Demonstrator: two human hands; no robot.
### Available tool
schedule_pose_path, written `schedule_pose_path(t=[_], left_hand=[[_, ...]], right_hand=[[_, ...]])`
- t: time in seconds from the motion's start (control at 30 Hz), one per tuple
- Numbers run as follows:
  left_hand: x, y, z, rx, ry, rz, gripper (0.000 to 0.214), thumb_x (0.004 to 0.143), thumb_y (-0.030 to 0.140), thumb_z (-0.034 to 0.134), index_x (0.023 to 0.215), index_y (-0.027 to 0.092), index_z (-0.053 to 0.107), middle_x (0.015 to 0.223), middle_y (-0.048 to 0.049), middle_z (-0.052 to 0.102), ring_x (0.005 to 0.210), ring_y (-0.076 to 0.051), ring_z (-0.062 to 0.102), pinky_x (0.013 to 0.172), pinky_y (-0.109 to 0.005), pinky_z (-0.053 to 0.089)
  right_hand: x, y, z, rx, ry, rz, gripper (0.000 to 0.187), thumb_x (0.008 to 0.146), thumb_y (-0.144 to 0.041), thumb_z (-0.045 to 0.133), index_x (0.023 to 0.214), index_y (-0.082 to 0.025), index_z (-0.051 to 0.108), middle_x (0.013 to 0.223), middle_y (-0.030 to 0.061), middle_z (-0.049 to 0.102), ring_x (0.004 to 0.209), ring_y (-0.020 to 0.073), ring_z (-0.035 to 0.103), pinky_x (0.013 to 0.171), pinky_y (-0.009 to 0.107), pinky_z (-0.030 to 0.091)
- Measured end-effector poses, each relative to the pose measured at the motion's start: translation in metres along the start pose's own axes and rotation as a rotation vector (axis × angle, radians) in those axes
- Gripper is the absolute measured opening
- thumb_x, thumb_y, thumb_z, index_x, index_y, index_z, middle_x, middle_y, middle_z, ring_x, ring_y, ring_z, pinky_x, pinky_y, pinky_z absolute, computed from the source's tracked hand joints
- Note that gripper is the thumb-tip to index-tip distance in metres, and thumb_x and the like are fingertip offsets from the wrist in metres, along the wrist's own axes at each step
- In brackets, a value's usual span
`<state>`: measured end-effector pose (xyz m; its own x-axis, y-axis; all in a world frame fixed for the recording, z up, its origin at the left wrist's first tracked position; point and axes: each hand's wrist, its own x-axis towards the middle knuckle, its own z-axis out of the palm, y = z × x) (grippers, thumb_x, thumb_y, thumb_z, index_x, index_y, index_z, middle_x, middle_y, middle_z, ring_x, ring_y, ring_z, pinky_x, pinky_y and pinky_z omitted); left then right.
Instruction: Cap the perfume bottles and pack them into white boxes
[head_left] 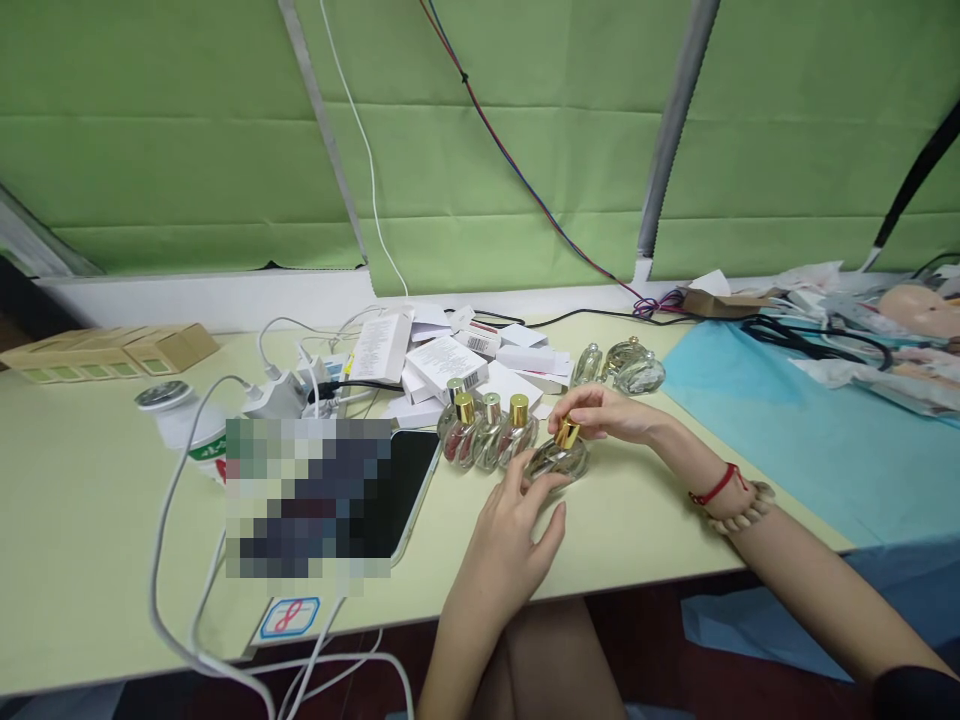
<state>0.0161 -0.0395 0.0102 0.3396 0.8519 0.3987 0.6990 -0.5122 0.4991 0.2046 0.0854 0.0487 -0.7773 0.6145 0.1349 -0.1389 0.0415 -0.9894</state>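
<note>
Both hands are on one clear glass perfume bottle (559, 462) that leans over the table. My left hand (517, 525) is closed round its glass body, with the thumb standing apart. At the top, the fingers of my right hand (596, 412) close on the gold cap (568, 432), which sits at the bottle's neck. Just left of it stand several upright perfume bottles (491, 435) with gold or pale green caps, some with reddish liquid. Farther back, capless-looking glass bottles (637, 370) lie grouped together.
White cartons and papers (442, 365) are heaped behind the bottles. A phone or tablet (401, 495), partly blurred, lies at left near a charger with white cables (161, 540). Brown boxes (135, 350) and a white tub (169, 410) stand farther left. Blue sheeting (757, 430) covers the right side.
</note>
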Motion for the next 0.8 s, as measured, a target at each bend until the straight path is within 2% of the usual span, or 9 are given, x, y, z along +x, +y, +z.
schedule_pose_path(t=[0.33,0.57,0.8], left_hand=[[0.0,-0.001,0.002,0.03,0.036,0.03,0.027,0.086,0.021,0.047,0.111,0.024,0.058,0.13,-0.0102,0.045,0.108,-0.021,0.058,0.087,-0.035,0.05],[0.0,-0.001,0.001,0.029,0.011,0.028,0.028,0.087,0.023,0.046,0.112,0.024,0.057,0.131,-0.011,0.044,0.107,-0.022,0.059,0.088,-0.037,0.05],[0.0,0.0,-0.001,0.01,-0.017,0.012,0.028,0.088,0.023,0.045,0.113,0.024,0.057,0.132,-0.0115,0.043,0.105,-0.022,0.059,0.087,-0.038,0.051]], right_hand=[[0.0,0.007,-0.007,-0.022,0.012,0.036,0.036,0.065,-0.044,0.077,0.085,-0.016,0.068,0.084,0.004,0.067,0.056,0.0048,0.05,0.044,0.016,0.028],[0.0,0.013,-0.011,-0.039,-0.007,0.066,0.038,0.065,-0.046,0.076,0.086,-0.016,0.067,0.084,0.0031,0.066,0.056,0.0043,0.05,0.045,0.015,0.029],[0.001,0.014,-0.012,-0.041,-0.036,0.048,0.034,0.067,-0.044,0.076,0.087,-0.017,0.067,0.086,0.0027,0.066,0.064,0.0059,0.056,0.046,0.014,0.033]])
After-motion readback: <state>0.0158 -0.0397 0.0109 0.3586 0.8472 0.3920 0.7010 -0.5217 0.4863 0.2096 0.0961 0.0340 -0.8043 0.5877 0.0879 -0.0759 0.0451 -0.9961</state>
